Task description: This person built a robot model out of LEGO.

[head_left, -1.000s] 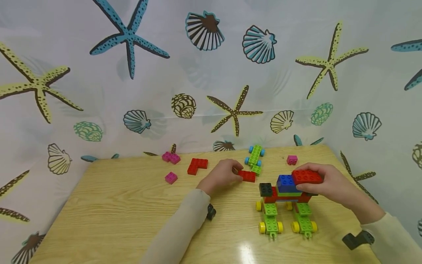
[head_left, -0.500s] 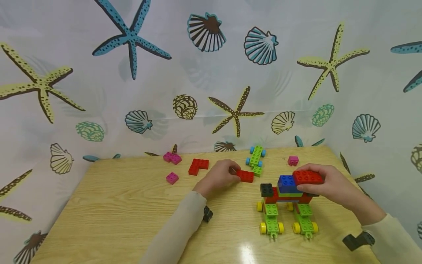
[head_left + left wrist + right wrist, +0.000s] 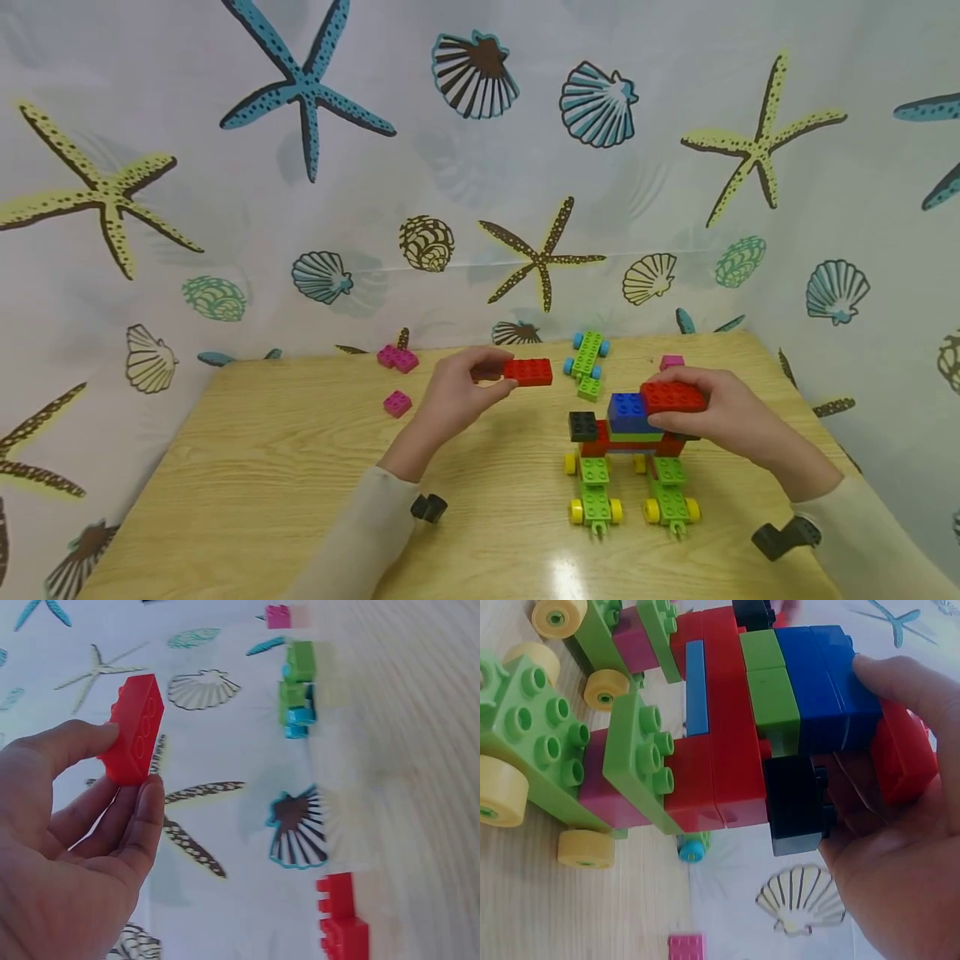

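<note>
Left hand (image 3: 457, 392) has lifted the red brick (image 3: 528, 372) off the table (image 3: 262, 467), pinching it left of the block vehicle (image 3: 626, 454). Right hand (image 3: 731, 417) still grips the vehicle's top, so the brick appears ready for fitting.

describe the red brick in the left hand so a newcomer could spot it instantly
On the wooden table, left of the wheeled block model, the left hand is raised. Its fingers pinch one end of the red brick. It alone is off the table; the other loose bricks lie flat.
</note>
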`<control>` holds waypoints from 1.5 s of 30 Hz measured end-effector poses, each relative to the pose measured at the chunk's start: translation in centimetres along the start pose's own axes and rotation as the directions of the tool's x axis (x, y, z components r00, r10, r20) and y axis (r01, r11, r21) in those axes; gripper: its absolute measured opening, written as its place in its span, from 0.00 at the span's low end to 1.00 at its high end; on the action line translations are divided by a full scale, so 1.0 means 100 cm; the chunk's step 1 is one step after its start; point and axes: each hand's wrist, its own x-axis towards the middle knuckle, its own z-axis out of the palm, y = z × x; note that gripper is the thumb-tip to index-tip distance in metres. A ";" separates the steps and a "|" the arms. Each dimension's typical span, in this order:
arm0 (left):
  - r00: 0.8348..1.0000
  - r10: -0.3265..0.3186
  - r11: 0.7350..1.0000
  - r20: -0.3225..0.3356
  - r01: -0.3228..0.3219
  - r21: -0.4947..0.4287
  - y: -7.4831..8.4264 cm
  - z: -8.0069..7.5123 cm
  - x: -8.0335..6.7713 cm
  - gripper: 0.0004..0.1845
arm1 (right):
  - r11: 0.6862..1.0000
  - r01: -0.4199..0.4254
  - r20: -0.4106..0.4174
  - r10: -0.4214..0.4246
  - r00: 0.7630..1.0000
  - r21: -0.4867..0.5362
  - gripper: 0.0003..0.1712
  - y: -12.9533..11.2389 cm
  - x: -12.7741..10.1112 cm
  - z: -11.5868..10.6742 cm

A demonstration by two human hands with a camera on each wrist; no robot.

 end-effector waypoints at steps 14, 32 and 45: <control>0.999 0.014 0.988 -0.034 -0.019 -0.151 0.038 -0.016 -0.034 0.20 | 0.999 0.043 0.055 -0.043 0.998 0.012 0.27 -0.031 0.036 0.042; 1.000 0.013 0.997 0.014 -0.012 -0.079 0.038 -0.020 -0.047 0.21 | 0.995 0.091 0.094 -0.094 0.991 0.029 0.26 -0.047 0.053 0.065; 0.999 0.022 0.997 0.023 -0.020 -0.079 0.035 -0.023 -0.052 0.19 | 0.996 0.092 0.103 -0.093 0.990 0.012 0.26 -0.053 0.052 0.067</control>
